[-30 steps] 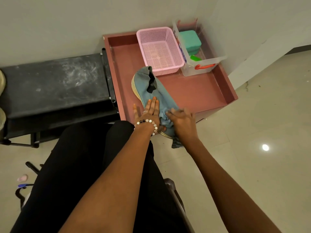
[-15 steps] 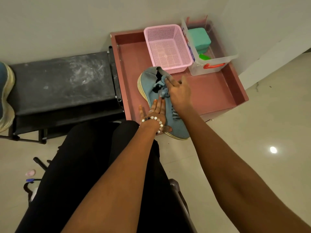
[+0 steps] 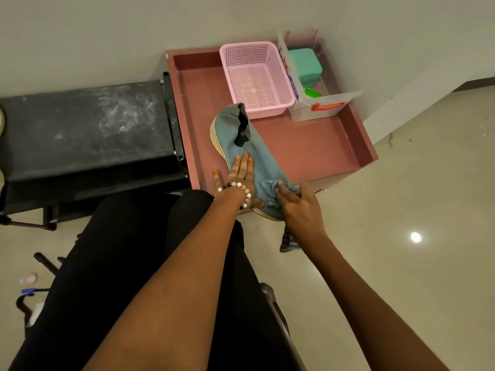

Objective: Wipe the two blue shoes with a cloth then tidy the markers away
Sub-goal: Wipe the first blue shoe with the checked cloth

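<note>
Head view: a blue shoe (image 3: 242,153) is seen lying across the near left part of a pink tray (image 3: 316,145), its toe overhanging the near rim
Change: the right hand (image 3: 300,207) has been drawn back from the shoe's collar, where it was half a second ago, to the toe end; the same toe position was held a second ago, so one full stroke out and back has been made
Right hand: its fingers are curled round a bunched blue-grey cloth (image 3: 270,192), which is pressed against the toe; a tail of cloth is seen hanging below the wrist
Left hand: the left hand (image 3: 237,178) is laid flat on the shoe's side with straight fingers, nothing gripped; the shoe has been kept steady throughout
Meaning: wiping of this shoe is judged to be under way, not finished
Second shoe: only a sliver of something is seen at the far left edge; it cannot be identified
Markers: none can be made out; the pink basket (image 3: 257,76) is seen without contents, so tidying is judged not yet begun
</note>
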A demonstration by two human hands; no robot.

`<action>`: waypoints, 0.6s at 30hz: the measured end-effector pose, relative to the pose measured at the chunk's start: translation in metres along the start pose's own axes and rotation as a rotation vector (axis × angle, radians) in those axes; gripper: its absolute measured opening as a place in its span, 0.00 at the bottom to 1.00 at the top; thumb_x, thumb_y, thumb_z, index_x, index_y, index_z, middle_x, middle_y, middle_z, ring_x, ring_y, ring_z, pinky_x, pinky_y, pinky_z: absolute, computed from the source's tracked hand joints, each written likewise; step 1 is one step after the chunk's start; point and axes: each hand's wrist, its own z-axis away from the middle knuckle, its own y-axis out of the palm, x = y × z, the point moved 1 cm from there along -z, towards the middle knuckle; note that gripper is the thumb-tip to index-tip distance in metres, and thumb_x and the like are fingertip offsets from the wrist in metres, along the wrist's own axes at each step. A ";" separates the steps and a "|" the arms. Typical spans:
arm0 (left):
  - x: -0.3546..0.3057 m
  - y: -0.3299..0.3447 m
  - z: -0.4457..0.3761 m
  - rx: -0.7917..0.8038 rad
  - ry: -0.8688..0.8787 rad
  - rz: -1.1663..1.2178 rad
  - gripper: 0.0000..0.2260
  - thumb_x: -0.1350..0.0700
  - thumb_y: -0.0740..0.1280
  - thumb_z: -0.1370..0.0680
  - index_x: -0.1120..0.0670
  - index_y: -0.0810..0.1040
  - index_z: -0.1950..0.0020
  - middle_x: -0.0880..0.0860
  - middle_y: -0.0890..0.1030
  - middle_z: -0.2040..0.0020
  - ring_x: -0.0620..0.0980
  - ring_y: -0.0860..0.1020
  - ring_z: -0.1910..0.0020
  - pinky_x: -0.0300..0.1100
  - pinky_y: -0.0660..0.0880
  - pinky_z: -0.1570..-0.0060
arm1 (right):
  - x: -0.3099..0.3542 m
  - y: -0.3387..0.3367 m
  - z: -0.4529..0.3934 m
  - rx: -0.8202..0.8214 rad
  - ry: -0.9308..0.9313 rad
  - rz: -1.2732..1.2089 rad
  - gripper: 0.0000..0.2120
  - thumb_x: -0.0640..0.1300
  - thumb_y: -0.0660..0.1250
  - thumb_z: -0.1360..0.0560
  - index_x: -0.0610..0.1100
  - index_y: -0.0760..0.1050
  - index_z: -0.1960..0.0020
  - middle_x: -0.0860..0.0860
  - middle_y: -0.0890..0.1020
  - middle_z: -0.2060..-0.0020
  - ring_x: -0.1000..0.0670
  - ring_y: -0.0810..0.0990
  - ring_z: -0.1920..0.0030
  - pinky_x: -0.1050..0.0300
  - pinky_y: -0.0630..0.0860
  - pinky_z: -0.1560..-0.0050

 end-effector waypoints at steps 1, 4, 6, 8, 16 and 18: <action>0.000 0.000 0.001 -0.002 0.002 0.003 0.52 0.36 0.66 0.27 0.56 0.31 0.24 0.50 0.29 0.24 0.49 0.33 0.25 0.68 0.41 0.32 | -0.001 0.004 -0.005 -0.012 0.023 -0.009 0.18 0.33 0.73 0.34 0.37 0.80 0.44 0.45 0.82 0.45 0.40 0.77 0.58 0.51 0.78 0.59; -0.001 -0.001 0.001 -0.006 0.005 0.016 0.52 0.36 0.66 0.28 0.56 0.31 0.24 0.50 0.30 0.24 0.49 0.33 0.25 0.69 0.43 0.31 | -0.002 0.024 -0.037 -0.044 0.033 0.008 0.12 0.37 0.63 0.27 0.38 0.79 0.45 0.45 0.82 0.46 0.42 0.78 0.61 0.53 0.74 0.62; -0.001 -0.001 0.000 0.002 -0.004 0.006 0.53 0.36 0.67 0.28 0.56 0.31 0.24 0.51 0.30 0.24 0.49 0.33 0.25 0.69 0.45 0.31 | 0.000 0.039 -0.055 -0.070 0.038 -0.004 0.12 0.39 0.61 0.25 0.37 0.79 0.45 0.45 0.82 0.47 0.41 0.78 0.60 0.53 0.73 0.63; -0.001 0.001 -0.002 0.021 -0.009 0.001 0.53 0.36 0.68 0.28 0.56 0.31 0.24 0.51 0.30 0.24 0.50 0.32 0.25 0.69 0.46 0.31 | 0.002 0.049 -0.067 -0.139 0.032 -0.007 0.11 0.38 0.65 0.26 0.36 0.79 0.46 0.44 0.82 0.48 0.41 0.77 0.60 0.52 0.75 0.64; 0.002 -0.002 0.000 0.048 0.006 0.047 0.51 0.37 0.67 0.27 0.54 0.31 0.24 0.49 0.30 0.24 0.49 0.32 0.25 0.68 0.44 0.30 | 0.001 0.042 -0.139 -0.165 0.085 0.014 0.17 0.42 0.57 0.27 0.40 0.80 0.44 0.46 0.83 0.48 0.38 0.79 0.56 0.50 0.78 0.65; 0.002 -0.001 0.000 0.051 0.007 0.041 0.51 0.37 0.66 0.27 0.54 0.31 0.24 0.49 0.30 0.24 0.49 0.31 0.25 0.68 0.43 0.30 | -0.003 0.043 -0.127 -0.160 0.032 0.007 0.17 0.43 0.59 0.27 0.40 0.78 0.42 0.47 0.82 0.46 0.38 0.78 0.56 0.51 0.78 0.66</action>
